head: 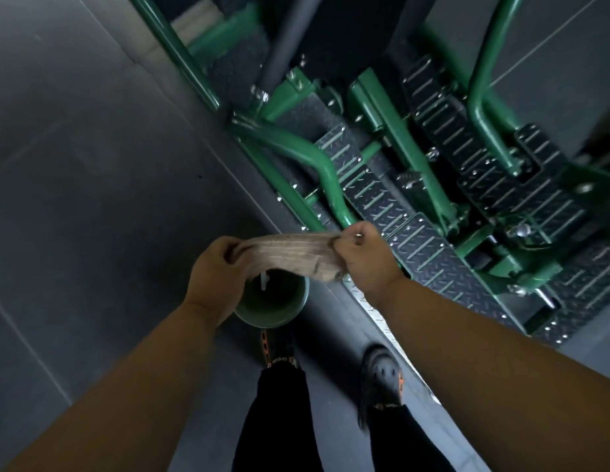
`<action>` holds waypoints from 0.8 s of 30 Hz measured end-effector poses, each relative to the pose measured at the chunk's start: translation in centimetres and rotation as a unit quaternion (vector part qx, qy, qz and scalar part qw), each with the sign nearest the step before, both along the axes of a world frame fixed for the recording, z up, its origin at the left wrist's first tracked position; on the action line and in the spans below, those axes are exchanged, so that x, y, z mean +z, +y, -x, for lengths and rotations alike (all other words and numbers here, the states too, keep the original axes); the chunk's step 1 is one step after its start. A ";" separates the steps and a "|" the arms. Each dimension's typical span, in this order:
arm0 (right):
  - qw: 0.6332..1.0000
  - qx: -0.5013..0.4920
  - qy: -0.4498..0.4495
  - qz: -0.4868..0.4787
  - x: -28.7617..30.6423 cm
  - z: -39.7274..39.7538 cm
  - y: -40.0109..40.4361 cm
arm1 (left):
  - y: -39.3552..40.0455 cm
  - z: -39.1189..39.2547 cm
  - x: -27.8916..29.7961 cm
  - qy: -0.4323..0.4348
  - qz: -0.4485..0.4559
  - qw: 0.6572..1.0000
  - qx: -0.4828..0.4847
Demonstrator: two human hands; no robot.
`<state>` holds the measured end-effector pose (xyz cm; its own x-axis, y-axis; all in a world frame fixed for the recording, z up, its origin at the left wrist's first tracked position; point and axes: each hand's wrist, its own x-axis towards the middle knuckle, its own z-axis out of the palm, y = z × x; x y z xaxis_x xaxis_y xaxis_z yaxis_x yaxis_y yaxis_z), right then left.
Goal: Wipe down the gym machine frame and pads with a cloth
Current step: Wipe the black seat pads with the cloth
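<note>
Down below, the biggest thing is the dark grey floor (92, 165). It fills the whole left side and has thin lines across it. Next biggest is the gym machine (382, 131), which runs from the top to the right edge. Its frame is made of green painted tubes and bars. Dark metal foot plates (375, 195) with bumpy raised marks sit between the green bars. The top and right parts of the machine are cut off by the edge of the picture, and the black parts at the top are too dark and blurry to make out.

Two bare arms reach in from the bottom. Black trouser legs and two dark shoes (382, 376) with orange bits stand on the floor under them.

A green bucket (279, 308) sits on the floor just beside the near edge of the machine. The arms and the cloth hide most of it, and something thin and white inside it is hard to make out.

The cloth (293, 252) is light brown with stripes, and it looks bunched and twisted. It is held up in the air right over the bucket, stretched between both hands. The left hand (216, 270) has its fingers curled tight around one end. The right hand (361, 257) grips the other end with its fingers closed on it. A small ring (359, 237) shines on the right hand.
</note>
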<state>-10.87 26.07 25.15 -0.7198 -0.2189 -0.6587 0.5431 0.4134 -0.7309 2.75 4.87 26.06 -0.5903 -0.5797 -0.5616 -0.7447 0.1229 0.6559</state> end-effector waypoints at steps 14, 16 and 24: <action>0.958 -0.105 -0.134 0.229 30.7 1.7 16.6 | 13.5 3.1 28.5 0.149 -0.329 0.919 0.156; 0.959 -0.096 -0.122 0.238 33.8 1.4 19.1 | 16.0 3.6 32.2 0.169 -0.313 0.923 0.147; 0.986 -0.029 -0.030 0.162 44.7 -0.6 28.6 | 26.2 4.7 44.0 0.185 -0.137 0.973 -0.015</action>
